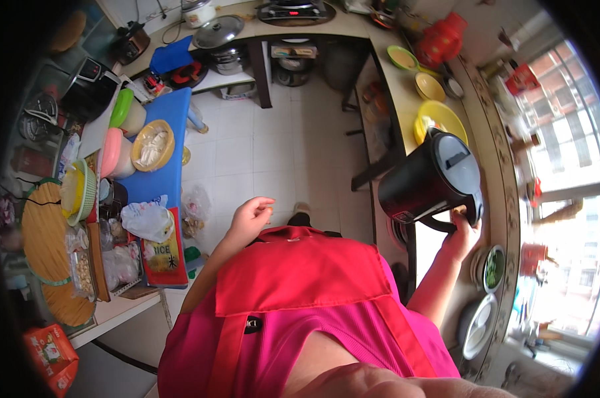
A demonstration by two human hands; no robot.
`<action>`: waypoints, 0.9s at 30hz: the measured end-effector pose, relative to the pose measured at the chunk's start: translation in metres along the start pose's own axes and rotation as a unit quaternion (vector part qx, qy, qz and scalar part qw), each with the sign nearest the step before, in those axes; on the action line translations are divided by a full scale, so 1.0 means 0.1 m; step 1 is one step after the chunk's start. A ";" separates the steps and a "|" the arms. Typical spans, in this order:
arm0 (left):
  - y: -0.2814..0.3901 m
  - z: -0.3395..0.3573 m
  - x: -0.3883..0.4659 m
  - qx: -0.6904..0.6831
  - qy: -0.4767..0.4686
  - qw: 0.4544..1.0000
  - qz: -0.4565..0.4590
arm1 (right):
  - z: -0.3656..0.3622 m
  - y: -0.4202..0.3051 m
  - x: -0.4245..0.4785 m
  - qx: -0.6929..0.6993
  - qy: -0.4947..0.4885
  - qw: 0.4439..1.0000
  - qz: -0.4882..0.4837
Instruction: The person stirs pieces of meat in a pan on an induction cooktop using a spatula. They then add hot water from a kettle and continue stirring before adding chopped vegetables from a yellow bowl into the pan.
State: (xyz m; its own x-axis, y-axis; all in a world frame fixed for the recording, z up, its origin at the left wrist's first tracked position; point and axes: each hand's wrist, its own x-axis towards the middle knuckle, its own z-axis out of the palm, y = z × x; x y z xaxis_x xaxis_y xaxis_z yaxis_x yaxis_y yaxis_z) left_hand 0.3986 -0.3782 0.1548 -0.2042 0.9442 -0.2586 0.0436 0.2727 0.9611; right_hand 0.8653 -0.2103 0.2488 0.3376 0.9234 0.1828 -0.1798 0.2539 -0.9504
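A black electric kettle [414, 186] with a grey lid hangs from my right hand [461, 236], whose fingers wrap its handle. The kettle is tilted, its spout end over the near rim of a yellow bowl [451, 119] on the right counter. Something pale lies in that bowl, partly hidden by the kettle. Whether water flows cannot be seen. My left hand [253, 214] is in the air in front of the red apron [300, 273], fingers loosely curled and holding nothing.
Smaller bowls [429, 87] and a red jug [441, 40] stand farther along the right counter. At the left, a blue table [165, 112] carries a basket [153, 144], lidded containers and bags. An induction cooker [292, 12] is at the far counter. Plates [479, 326] lie at the right.
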 end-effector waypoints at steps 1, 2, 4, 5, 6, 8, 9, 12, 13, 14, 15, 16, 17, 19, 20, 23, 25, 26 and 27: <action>0.04 -0.17 0.14 -0.004 0.025 1.000 -0.014 | 0.31 0.14 0.22 -0.007 0.013 1.000 0.013; -0.01 -0.32 0.32 -0.024 0.027 0.999 -0.020 | 0.61 0.24 0.46 -0.021 0.004 0.999 0.029; 0.14 -0.53 0.61 -0.027 0.050 0.998 -0.027 | 1.21 0.47 0.88 -0.029 0.002 0.999 0.040; 0.23 -0.62 0.77 -0.031 0.062 0.997 -0.030 | 1.52 0.56 1.08 -0.024 0.006 0.999 0.042; 0.31 -0.71 0.91 -0.034 0.085 0.995 -0.043 | 1.81 0.61 1.26 -0.050 0.001 0.997 0.051; 0.47 -0.86 1.21 -0.044 0.127 0.989 -0.070 | 2.24 0.84 1.70 -0.082 -0.010 0.995 0.054; 0.48 -0.95 1.39 -0.053 0.133 0.987 -0.073 | 2.51 0.91 1.89 -0.097 -0.015 0.994 0.056; 0.30 -1.31 1.98 -0.070 0.137 0.986 -0.058 | 3.22 1.11 2.47 -0.099 -0.040 0.993 0.054; 0.32 -1.40 2.22 -0.058 0.138 0.987 -0.056 | 3.40 1.21 2.65 -0.105 -0.058 0.992 0.051; 0.35 -1.52 2.49 -0.045 0.137 0.988 -0.053 | 3.59 1.29 2.85 -0.114 -0.063 0.991 0.042; 0.39 -1.63 2.75 -0.032 0.135 0.989 -0.052 | 3.90 1.30 2.96 -0.110 -0.062 0.992 0.024; 0.46 -1.75 3.03 -0.037 0.136 0.989 -0.034 | 4.11 1.36 3.12 -0.117 -0.052 0.991 0.030; 0.50 -1.86 3.31 -0.032 0.137 0.990 -0.031 | 4.29 1.43 3.28 -0.125 -0.041 0.991 0.036; 0.67 -2.00 3.79 -0.025 0.141 0.989 -0.033 | 4.65 1.51 3.61 -0.123 -0.059 0.990 0.029; 0.77 -2.06 4.04 -0.042 0.133 0.989 -0.043 | 4.83 1.53 3.79 -0.116 -0.065 0.991 0.026; 0.98 -2.31 4.68 -0.023 0.108 0.994 -0.014 | 5.40 1.63 4.29 -0.205 -0.080 0.976 0.013; 1.25 -2.42 5.01 -0.011 0.113 0.993 -0.014 | 5.78 1.70 4.57 -0.207 -0.074 0.975 0.016; 1.33 -2.46 5.14 -0.019 0.119 0.993 -0.015 | 5.91 1.78 4.74 -0.222 -0.093 0.970 0.016; 1.37 -2.50 5.31 -0.028 0.124 0.992 -0.013 | 6.05 1.87 4.94 -0.237 -0.112 0.965 0.015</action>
State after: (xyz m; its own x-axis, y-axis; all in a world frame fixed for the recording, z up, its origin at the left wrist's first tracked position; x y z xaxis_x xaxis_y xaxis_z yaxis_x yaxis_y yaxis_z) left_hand 0.0520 0.1145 0.1736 -0.4386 0.8609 -0.2579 -0.0174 0.2787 0.9602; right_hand 0.4392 0.4674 0.3139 0.1209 0.9807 0.1535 0.2738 0.1157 -0.9548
